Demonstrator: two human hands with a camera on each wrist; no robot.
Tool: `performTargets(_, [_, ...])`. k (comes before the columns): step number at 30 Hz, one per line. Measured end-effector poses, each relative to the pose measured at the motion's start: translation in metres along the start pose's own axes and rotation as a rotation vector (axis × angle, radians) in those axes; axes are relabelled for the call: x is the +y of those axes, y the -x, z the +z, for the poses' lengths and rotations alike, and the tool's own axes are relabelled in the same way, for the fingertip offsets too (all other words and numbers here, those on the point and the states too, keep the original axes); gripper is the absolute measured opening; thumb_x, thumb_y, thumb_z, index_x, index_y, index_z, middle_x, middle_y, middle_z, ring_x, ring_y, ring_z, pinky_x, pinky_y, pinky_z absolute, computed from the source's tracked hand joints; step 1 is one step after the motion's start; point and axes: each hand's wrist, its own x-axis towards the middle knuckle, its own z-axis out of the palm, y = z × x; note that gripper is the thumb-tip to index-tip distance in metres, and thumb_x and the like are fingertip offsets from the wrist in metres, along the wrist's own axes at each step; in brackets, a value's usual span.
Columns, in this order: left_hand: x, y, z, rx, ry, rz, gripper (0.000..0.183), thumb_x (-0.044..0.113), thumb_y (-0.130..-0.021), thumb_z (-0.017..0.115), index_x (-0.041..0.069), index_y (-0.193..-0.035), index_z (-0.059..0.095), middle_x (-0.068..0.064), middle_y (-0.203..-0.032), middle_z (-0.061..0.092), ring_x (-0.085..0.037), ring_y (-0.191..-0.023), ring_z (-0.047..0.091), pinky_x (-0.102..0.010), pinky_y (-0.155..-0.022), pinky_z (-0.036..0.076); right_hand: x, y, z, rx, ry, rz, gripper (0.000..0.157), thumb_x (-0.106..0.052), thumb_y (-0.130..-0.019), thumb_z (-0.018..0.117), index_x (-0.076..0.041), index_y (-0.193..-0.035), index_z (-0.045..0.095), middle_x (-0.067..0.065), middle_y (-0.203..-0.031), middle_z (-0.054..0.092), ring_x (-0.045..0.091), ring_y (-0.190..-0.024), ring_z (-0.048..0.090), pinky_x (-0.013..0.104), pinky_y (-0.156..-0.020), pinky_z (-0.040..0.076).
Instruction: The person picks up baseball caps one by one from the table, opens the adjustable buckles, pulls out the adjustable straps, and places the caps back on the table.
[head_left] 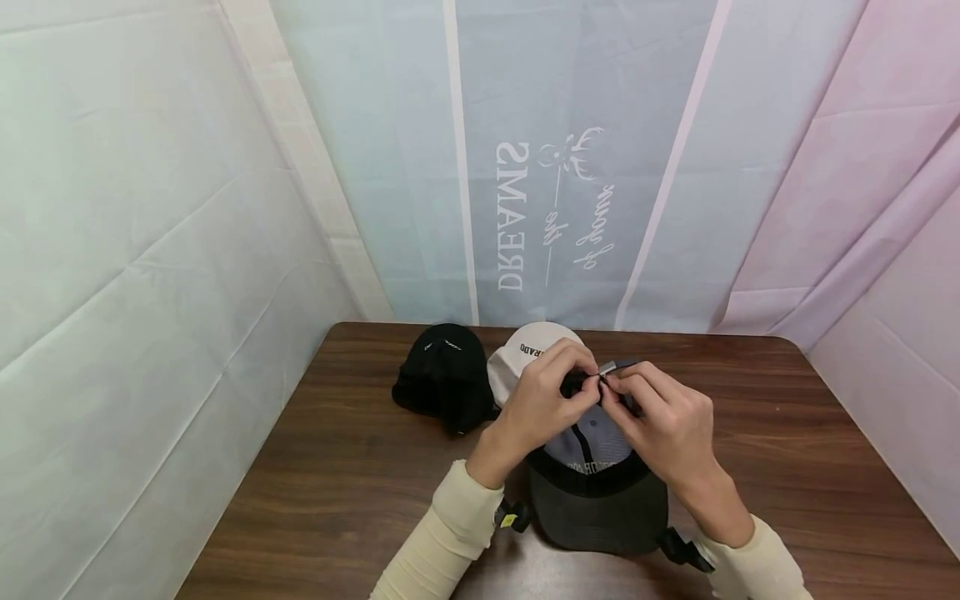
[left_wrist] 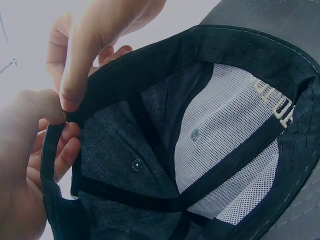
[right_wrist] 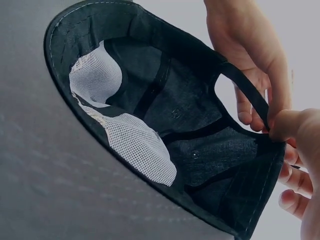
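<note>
A dark grey baseball cap point(head_left: 600, 521) is held over the table with its brim toward me and its inside facing up. White mesh panels point(left_wrist: 225, 115) and a dark sweatband point(left_wrist: 145, 72) line it in the left wrist view. My left hand point(head_left: 536, 404) pinches the narrow back strap point(right_wrist: 247, 92) between thumb and fingers. Close against it, my right hand point(head_left: 667, 417) pinches the strap's other side, at a small metallic buckle point(head_left: 609, 367). Both sets of fingertips meet at the rear opening, and they partly hide the fastening.
Behind my left hand, a black cap point(head_left: 442, 375) sits on the brown wooden table point(head_left: 322, 492). Next to it is a white cap point(head_left: 513, 354) with dark lettering, partly hidden by that hand. A fabric backdrop point(head_left: 390, 167) with printed words hangs beyond the table's far edge.
</note>
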Motion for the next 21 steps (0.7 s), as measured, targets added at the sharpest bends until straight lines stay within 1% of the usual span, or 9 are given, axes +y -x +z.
performTargets(5, [0.000, 0.003, -0.002, 0.003, 0.014, 0.005, 0.007, 0.001, -0.097, 0.067, 0.005, -0.103, 0.066, -0.007, -0.109, 0.068, -0.014, -0.099, 0.066, -0.013, -0.087, 0.052, -0.003, 0.001, 0.000, 0.005, -0.012, 0.003, 0.036, -0.027, -0.105, 0.065, -0.006, -0.076, 0.072, 0.005, -0.078, 0.072, 0.009, -0.047, 0.052, 0.025, -0.043, 0.039])
performTargets(13, [0.000, 0.008, -0.005, 0.006, 0.021, 0.012, 0.005, 0.003, -0.100, 0.063, 0.005, -0.102, 0.067, -0.006, -0.106, 0.067, -0.013, -0.093, 0.063, -0.013, -0.084, 0.052, -0.006, 0.004, 0.000, 0.009, -0.009, 0.003, 0.036, -0.026, -0.105, 0.065, -0.006, -0.076, 0.071, 0.005, -0.077, 0.071, 0.010, -0.047, 0.052, 0.025, -0.043, 0.040])
performTargets(21, [-0.003, 0.013, -0.007, 0.052, 0.013, 0.014, 0.012, 0.010, -0.103, 0.058, 0.003, -0.099, 0.067, -0.006, -0.100, 0.067, -0.014, -0.091, 0.063, -0.018, -0.083, 0.053, -0.007, 0.008, -0.001, 0.016, 0.005, 0.018, 0.035, -0.025, -0.105, 0.066, -0.005, -0.076, 0.072, 0.006, -0.078, 0.071, 0.012, -0.046, 0.052, 0.025, -0.042, 0.039])
